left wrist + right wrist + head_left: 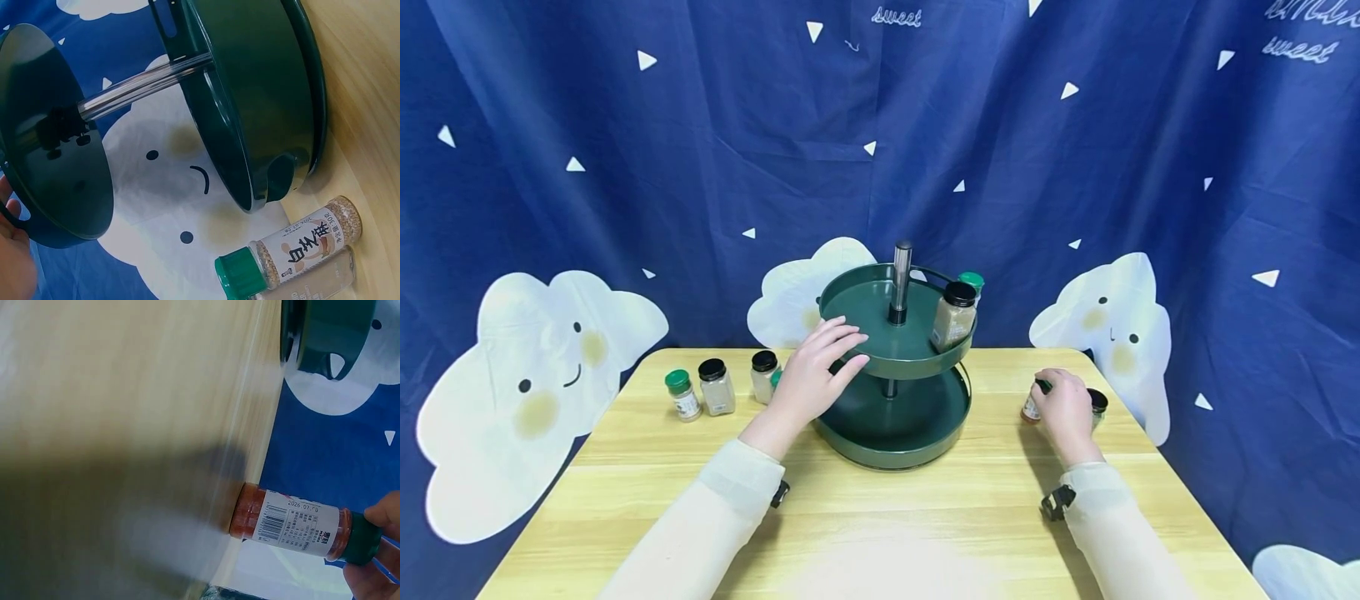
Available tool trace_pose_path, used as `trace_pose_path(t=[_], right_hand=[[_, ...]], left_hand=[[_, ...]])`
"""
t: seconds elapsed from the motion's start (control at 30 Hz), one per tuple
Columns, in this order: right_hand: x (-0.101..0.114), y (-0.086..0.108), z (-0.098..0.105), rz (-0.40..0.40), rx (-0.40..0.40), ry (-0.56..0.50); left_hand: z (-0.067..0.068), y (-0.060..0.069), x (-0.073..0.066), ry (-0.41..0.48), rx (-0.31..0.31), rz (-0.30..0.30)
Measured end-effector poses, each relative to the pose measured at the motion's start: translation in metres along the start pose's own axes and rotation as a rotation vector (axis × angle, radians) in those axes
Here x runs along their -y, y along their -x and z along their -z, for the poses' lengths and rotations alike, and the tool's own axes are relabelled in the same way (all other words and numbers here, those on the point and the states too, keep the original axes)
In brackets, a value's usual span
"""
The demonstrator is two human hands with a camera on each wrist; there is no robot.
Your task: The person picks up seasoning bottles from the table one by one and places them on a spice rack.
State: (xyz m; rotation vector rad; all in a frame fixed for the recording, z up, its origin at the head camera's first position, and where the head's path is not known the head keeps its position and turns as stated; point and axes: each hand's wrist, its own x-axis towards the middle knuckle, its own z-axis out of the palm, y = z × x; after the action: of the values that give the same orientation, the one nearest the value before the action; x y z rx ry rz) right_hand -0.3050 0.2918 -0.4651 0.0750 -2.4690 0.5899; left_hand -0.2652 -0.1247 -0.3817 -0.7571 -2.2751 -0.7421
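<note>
A two-tier dark green turntable rack (pixel 891 454) stands on the table. My left hand (pixel 808 375) is at the left front of its upper tray (pixel 868 312), fingers loosely extended by the rim; in the left wrist view, the fingers (pixel 11 215) are beside the handle cut-out. Over on the right, my right hand (pixel 1063 408) pinches the green cap of a spice bottle (pixel 297 525) with reddish contents and a white label. That bottle is upright, its base at the tabletop. A black-capped jar (pixel 1097 404) stands beside this hand, partly hidden.
On the upper tray are a black-capped jar (pixel 955 317) and a green-capped bottle (pixel 972 281). Left of the rack stand a green-capped bottle (pixel 683 396), black-capped jars (pixel 717 387) and a sesame bottle (pixel 306 244). Behind the wooden table (pixel 887 517) hangs a blue curtain (pixel 700 125).
</note>
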Motion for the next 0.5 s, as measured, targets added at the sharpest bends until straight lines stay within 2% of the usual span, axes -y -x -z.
trace_pose_path(t=[0.5], right_hand=[[0.0036,0.0034,0.005,-0.015,0.009,-0.019]], left_hand=[[0.0007,0.0001,-0.0014,0.001,0.009,0.011]])
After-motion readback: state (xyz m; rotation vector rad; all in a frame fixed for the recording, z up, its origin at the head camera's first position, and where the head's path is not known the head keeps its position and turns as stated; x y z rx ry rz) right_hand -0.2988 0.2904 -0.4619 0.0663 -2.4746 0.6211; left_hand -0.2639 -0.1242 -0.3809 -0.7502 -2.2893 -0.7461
